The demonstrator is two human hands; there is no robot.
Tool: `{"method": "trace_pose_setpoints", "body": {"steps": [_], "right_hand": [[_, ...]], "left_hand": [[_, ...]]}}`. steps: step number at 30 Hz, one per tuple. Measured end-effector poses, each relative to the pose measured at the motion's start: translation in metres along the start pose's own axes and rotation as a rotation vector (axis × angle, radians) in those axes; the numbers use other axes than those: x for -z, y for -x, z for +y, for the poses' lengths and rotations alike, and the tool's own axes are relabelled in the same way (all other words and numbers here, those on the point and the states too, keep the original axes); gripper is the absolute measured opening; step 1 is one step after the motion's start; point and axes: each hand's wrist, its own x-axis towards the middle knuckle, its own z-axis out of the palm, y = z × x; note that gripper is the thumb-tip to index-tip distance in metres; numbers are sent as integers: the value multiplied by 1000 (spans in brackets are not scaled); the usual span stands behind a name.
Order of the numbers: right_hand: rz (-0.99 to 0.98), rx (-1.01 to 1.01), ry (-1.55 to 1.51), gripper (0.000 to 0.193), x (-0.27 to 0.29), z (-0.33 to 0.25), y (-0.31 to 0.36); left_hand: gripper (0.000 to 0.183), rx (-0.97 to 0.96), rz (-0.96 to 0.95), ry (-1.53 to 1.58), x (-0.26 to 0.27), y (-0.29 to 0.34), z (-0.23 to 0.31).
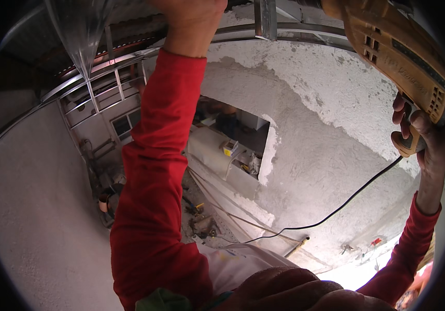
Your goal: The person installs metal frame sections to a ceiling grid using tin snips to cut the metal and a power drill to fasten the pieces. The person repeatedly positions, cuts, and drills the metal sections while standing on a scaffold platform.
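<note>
Mostly ochre, vented power tool [399, 58]

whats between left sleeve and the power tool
The head view shows patchy wall beyond the left sleeve and power tool, metal framing above, and an opening nearer the sleeve.

Power tool [398, 57] in R hand [434, 137], upper R; cord [283, 229] from its handle goes down-L, before wall [310, 140]. L hand [196, 13] at top, L of tool. Box [230, 147] in wall opening [270, 135], nr. opening's lower edge; opening btwn L sleeve [155, 145] and R hand. Metal frame [93, 97] far L, beyond L sleeve.
</note>
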Motion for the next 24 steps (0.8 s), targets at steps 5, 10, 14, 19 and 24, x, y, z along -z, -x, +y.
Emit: {"method": "trace_pose_setpoints", "body": {"steps": [5, 10, 14, 19, 24], "right_hand": [[-12, -18, 29, 66, 7, 1, -6], [-97, -66, -23, 65, 22, 18, -9], [-95, -16, -3, 64, 17, 16, -8], [-6, 64, 11, 63, 8, 13, -8], [-59, -34, -46, 67, 21, 21, -11]], "left_hand": [[41, 18, 5, 28, 0, -1, 1], [41, 11, 2, 24, 0, -1, 1], [40, -19, -42, 13, 1, -2, 2], [40, -43, -86, 74, 1, -3, 1], [40, -1, -28, 33, 2, -1, -1]]}}
